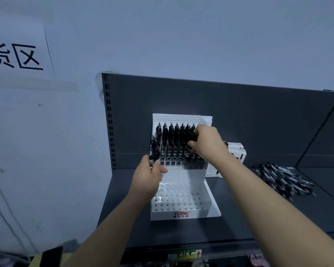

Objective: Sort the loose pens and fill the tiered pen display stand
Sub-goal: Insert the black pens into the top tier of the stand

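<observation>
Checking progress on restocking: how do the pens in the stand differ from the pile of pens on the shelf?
The pens in the stand are upright in neat rows, each in a hole; the pile of pens lies flat and crisscrossed on the shelf. The right hand is at the pens in the stand; no hand is at the pile of pens. Both are dark pens.

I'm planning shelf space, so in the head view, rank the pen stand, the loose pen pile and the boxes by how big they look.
1. stand, clearly largest
2. pen pile
3. boxes, smallest as seen, but partly hidden, so unsure
</observation>
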A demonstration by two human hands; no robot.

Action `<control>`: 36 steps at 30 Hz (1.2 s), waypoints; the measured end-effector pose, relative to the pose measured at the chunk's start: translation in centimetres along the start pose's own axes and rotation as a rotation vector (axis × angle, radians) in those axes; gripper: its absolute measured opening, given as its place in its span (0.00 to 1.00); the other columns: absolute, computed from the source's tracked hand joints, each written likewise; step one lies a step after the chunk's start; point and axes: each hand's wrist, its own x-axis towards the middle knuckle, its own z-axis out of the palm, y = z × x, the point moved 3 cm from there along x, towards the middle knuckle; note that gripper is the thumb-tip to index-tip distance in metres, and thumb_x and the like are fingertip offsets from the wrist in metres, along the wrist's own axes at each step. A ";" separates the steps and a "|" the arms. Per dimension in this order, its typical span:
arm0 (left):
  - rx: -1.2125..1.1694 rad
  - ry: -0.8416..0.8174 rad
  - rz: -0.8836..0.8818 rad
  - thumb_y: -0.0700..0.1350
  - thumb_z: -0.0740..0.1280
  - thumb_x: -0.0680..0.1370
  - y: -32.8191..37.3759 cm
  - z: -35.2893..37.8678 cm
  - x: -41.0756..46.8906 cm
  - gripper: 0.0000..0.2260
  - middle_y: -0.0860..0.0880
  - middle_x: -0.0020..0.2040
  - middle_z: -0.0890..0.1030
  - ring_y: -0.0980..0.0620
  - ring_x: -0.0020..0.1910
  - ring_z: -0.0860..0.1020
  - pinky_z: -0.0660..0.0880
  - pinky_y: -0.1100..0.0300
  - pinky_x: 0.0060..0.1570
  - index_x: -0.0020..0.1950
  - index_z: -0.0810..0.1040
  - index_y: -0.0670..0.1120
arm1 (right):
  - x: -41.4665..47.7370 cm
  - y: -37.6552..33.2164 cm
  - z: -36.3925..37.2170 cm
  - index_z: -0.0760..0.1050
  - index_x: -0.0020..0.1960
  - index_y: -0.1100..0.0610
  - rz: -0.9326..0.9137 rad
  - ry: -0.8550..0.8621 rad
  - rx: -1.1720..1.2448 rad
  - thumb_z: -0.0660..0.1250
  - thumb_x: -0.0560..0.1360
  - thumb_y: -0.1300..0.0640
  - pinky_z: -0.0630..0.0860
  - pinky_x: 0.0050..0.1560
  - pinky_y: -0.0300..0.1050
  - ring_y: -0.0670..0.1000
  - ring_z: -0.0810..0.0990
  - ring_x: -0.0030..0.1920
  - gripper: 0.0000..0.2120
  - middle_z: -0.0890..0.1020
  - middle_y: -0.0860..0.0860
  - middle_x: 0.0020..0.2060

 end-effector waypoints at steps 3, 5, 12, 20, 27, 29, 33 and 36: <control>-0.089 -0.017 -0.011 0.47 0.60 0.82 -0.3 0.0 0.1 0.07 0.51 0.40 0.81 0.55 0.33 0.74 0.74 0.57 0.35 0.49 0.74 0.45 | 0.1 0.2 0.2 0.71 0.35 0.59 0.033 0.019 -0.037 0.70 0.73 0.56 0.75 0.36 0.45 0.58 0.81 0.40 0.13 0.83 0.58 0.38; -0.157 -0.028 -0.024 0.48 0.60 0.82 -0.2 0.0 0.2 0.08 0.49 0.38 0.80 0.54 0.32 0.73 0.72 0.58 0.33 0.48 0.74 0.46 | 0.2 0.2 0.3 0.67 0.32 0.58 0.038 0.009 -0.033 0.71 0.74 0.55 0.78 0.39 0.46 0.58 0.82 0.39 0.17 0.83 0.58 0.36; -0.054 -0.019 -0.042 0.43 0.56 0.82 -0.1 -0.2 0.1 0.10 0.45 0.35 0.76 0.49 0.29 0.68 0.67 0.57 0.29 0.46 0.73 0.42 | 0.2 -0.7 0.4 0.64 0.31 0.57 0.050 -0.007 -0.044 0.69 0.75 0.57 0.79 0.43 0.47 0.59 0.82 0.41 0.19 0.83 0.58 0.37; -0.046 -0.056 0.014 0.44 0.57 0.82 0.1 -0.2 -0.3 0.07 0.52 0.41 0.82 0.56 0.33 0.74 0.74 0.58 0.35 0.50 0.73 0.45 | -0.6 -0.6 0.6 0.65 0.31 0.59 0.138 0.086 -0.016 0.67 0.76 0.59 0.68 0.36 0.43 0.57 0.75 0.35 0.18 0.74 0.55 0.31; -0.084 -0.018 0.044 0.45 0.60 0.81 0.0 -0.8 -0.3 0.07 0.48 0.40 0.81 0.54 0.33 0.76 0.78 0.55 0.39 0.47 0.76 0.45 | -0.4 0.1 1.1 0.74 0.47 0.62 0.113 0.119 0.115 0.71 0.73 0.57 0.80 0.43 0.50 0.58 0.81 0.40 0.10 0.81 0.56 0.38; -0.076 -0.008 0.043 0.45 0.60 0.82 -0.1 -0.8 -0.3 0.08 0.49 0.40 0.81 0.55 0.33 0.76 0.78 0.57 0.38 0.47 0.76 0.44 | -0.3 0.7 1.1 0.78 0.40 0.65 0.127 0.089 0.101 0.72 0.72 0.56 0.81 0.41 0.50 0.58 0.83 0.37 0.11 0.83 0.58 0.33; -0.093 0.012 0.051 0.44 0.61 0.82 0.0 -0.6 -0.5 0.07 0.50 0.40 0.83 0.56 0.32 0.78 0.76 0.61 0.35 0.48 0.76 0.44 | -0.6 1.6 1.2 0.80 0.37 0.65 0.115 0.047 0.131 0.71 0.73 0.57 0.81 0.39 0.47 0.53 0.83 0.32 0.12 0.83 0.55 0.27; -0.135 -0.012 0.041 0.44 0.62 0.81 0.2 -0.2 -0.6 0.05 0.50 0.42 0.84 0.54 0.33 0.79 0.78 0.59 0.35 0.50 0.75 0.44 | -1.2 1.9 1.0 0.79 0.38 0.62 0.065 0.017 0.199 0.70 0.75 0.57 0.82 0.37 0.46 0.48 0.82 0.28 0.10 0.83 0.53 0.27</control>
